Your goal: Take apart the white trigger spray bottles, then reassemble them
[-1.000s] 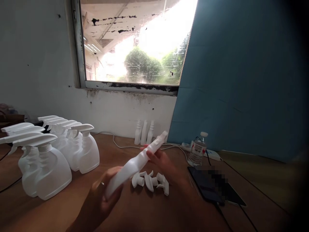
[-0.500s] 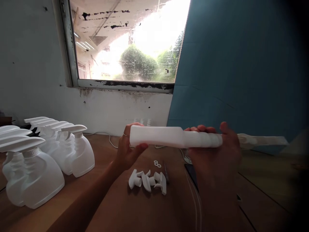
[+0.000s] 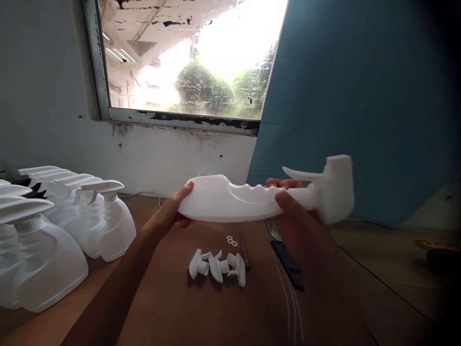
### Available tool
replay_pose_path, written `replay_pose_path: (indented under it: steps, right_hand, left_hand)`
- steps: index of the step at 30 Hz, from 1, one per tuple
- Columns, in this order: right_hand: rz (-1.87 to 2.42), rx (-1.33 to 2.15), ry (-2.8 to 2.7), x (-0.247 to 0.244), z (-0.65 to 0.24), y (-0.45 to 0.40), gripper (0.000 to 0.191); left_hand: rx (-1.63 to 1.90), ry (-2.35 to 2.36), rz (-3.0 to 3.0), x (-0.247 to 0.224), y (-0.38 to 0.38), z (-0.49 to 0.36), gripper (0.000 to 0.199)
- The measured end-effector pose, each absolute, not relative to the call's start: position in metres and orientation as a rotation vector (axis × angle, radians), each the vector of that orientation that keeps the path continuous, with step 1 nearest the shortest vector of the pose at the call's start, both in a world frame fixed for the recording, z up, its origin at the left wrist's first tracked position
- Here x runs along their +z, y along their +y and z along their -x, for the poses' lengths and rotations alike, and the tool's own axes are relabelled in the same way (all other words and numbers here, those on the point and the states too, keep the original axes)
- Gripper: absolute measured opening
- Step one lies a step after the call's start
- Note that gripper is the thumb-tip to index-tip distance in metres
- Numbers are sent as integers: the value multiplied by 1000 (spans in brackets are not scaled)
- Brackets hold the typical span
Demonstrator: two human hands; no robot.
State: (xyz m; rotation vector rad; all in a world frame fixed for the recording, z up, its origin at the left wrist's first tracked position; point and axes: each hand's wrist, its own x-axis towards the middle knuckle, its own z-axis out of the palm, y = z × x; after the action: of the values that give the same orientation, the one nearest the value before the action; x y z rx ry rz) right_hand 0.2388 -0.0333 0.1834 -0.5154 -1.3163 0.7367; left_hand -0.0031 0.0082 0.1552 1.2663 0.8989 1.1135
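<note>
A white spray bottle [image 3: 219, 199] lies sideways in the air above the table, its spray head [image 3: 336, 190] and trigger at the right end. My left hand [image 3: 180, 206] is closed around the bottle's base end. Around the ridged neck end, close to the spray head, my right hand [image 3: 290, 206] grips it with the thumb on the near side. On the table below are several loose white spray heads [image 3: 218, 266], some small white washers [image 3: 232, 241] and a thin dark pointed tool [image 3: 245, 253].
Several white spray bottles [image 3: 54, 259] with heads on stand upright at the left. A dark flat object [image 3: 288, 266] and thin clear tubes [image 3: 288, 298] lie right of the loose heads. Behind the table are a wall with a window [image 3: 183, 62] and a blue curtain [image 3: 345, 96].
The spray bottle has been turned about its length, from narrow edge view to broad side view, so its trigger now shows on top. Both hands still hold it; the right hand has shifted left.
</note>
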Motion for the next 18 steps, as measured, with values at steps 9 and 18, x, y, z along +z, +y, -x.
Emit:
replay_pose_path:
  steps: [9,18]
  right_hand:
    - [531,664,-1301,179,-231,-20,28]
    - [257,770,-1325,188,-233,-37,13]
  left_hand:
    - [1031,1019,-1352,150,21,20,60]
    - [621,917,-1348,123,45,33,53]
